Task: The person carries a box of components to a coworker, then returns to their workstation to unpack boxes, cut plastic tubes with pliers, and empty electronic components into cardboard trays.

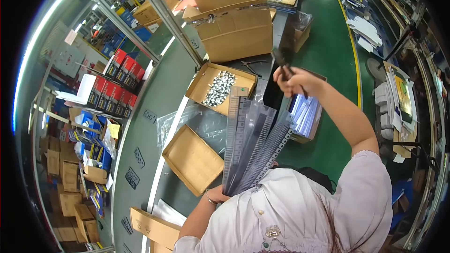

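My left hand (219, 194) is closed round the lower end of a bundle of long, clear plastic strips (248, 145) with toothed edges, which fan upward in front of my chest. My right hand (295, 82), raised to the right, grips a dark tool (280, 60) whose exact kind I cannot make out. Left of the strips' upper ends, a shallow cardboard tray (197, 84) holds many small shiny metal parts (219, 89). Below my right hand stands a box of long bluish-white pieces (307, 117).
An empty shallow cardboard tray (193, 160) lies beside clear plastic film (206, 126). A large open carton (236, 35) stands beyond, with pliers (251, 67) near its base. Red and black boxes (112, 93) are stacked at left. A metal post (173, 18) rises near the carton.
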A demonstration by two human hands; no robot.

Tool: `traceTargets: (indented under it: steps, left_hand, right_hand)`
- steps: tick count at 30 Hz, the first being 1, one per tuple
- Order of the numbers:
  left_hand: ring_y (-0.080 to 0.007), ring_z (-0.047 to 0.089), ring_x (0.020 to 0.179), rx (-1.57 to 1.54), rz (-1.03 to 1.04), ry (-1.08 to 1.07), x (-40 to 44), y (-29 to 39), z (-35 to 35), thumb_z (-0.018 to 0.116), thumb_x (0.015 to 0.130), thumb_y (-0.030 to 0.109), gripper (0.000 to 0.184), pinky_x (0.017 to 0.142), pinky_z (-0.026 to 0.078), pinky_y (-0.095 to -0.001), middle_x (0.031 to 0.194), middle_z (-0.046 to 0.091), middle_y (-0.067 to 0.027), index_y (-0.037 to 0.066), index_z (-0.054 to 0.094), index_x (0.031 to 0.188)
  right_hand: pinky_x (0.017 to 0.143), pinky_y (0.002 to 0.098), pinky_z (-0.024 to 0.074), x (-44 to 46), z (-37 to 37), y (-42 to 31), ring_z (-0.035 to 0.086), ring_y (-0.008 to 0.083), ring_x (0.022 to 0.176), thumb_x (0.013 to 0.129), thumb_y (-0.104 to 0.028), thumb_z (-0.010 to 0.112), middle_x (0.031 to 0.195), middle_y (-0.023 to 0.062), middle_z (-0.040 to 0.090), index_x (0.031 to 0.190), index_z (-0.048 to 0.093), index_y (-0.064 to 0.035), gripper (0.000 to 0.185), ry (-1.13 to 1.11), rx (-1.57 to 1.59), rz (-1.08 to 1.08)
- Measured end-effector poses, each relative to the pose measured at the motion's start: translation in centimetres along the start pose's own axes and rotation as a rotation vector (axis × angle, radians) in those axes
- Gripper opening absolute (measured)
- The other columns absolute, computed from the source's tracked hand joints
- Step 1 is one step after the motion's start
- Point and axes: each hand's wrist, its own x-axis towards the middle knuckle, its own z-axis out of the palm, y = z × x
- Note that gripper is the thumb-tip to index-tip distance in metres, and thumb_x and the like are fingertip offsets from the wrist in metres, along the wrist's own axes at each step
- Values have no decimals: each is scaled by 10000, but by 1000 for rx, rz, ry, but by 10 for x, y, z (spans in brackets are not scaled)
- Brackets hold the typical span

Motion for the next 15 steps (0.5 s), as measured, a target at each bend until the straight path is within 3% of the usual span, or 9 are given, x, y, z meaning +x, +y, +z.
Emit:
traceTargets:
  steps: [2, 4, 6, 7, 10, 11, 13, 14, 15]
  left_hand:
    - [-155, 392, 1073, 1, -4, 2, 1, -1, -3, 670, 600, 21, 650, 908, 293, -302, 1172, 418, -88, 7, 367, 1175]
    - [-157, 387, 1077, -99, 28, 27, 0, 2, -6, 678, 595, 23, 658, 911, 288, -301, 1178, 412, -85, 6, 367, 1174]
    - [-160, 389, 1074, -71, 90, 33, -3, 1, 1, 672, 604, 24, 645, 910, 289, -298, 1174, 415, -85, 6, 369, 1172]
    - [-163, 391, 1072, -48, 156, 42, -4, 1, 6, 666, 613, 25, 632, 909, 291, -296, 1169, 418, -85, 7, 371, 1171]
    - [-184, 321, 1134, 127, 161, 116, -15, 19, 15, 654, 636, 44, 681, 943, 229, -308, 1221, 356, -94, 10, 299, 1216]
    - [-179, 388, 1076, 233, 190, 164, -15, 22, 17, 620, 651, 17, 631, 905, 286, -308, 1156, 422, -93, 14, 315, 1203]
    - [-177, 421, 1035, 247, 174, 236, -22, 47, 40, 611, 655, 14, 601, 875, 318, -306, 1114, 454, -87, 17, 332, 1188]
    - [-174, 454, 994, 267, 147, 307, -23, 52, 47, 603, 659, 11, 572, 844, 350, -304, 1072, 485, -81, 20, 349, 1172]
    - [-177, 508, 905, 527, 259, 466, -22, 47, 46, 621, 644, 34, 556, 780, 390, -285, 1000, 523, -90, 36, 377, 1143]
  right_hand:
    - [497, 203, 342, -9, -11, -16, 374, 90, 516, 608, -79, 470, 629, 10, 382, 900, 432, -29, 299, 187, -199, -35]
    - [448, 182, 334, -26, -33, -21, 372, 59, 480, 644, -80, 440, 574, -4, 371, 856, 427, -53, 214, 367, -375, 76]
    - [412, 184, 313, -46, -63, 5, 367, 65, 445, 653, -101, 440, 531, -3, 368, 813, 429, -66, 165, 486, -295, 131]
    - [481, 198, 336, -59, -68, 9, 400, 78, 522, 653, -116, 453, 590, 12, 402, 815, 438, -73, 168, 574, -390, 242]
    - [372, 199, 277, -91, -128, 52, 339, 76, 422, 661, -188, 478, 592, -16, 394, 858, 452, -107, 215, 647, -682, 321]
    - [358, 203, 262, -99, -153, 63, 336, 77, 419, 660, -221, 485, 589, -22, 394, 866, 455, -118, 232, 641, -702, 384]
    - [332, 300, 239, -111, -138, 52, 327, 129, 400, 653, -312, 497, 614, 6, 396, 854, 476, -162, 252, 685, -665, 773]
    - [389, 322, 308, -109, -124, 45, 394, 160, 454, 628, -344, 524, 659, 42, 436, 867, 485, -126, 326, 724, -757, 887]
    - [465, 315, 353, -110, -149, 64, 435, 182, 528, 612, -351, 538, 683, 63, 455, 891, 483, -100, 380, 664, -905, 900]
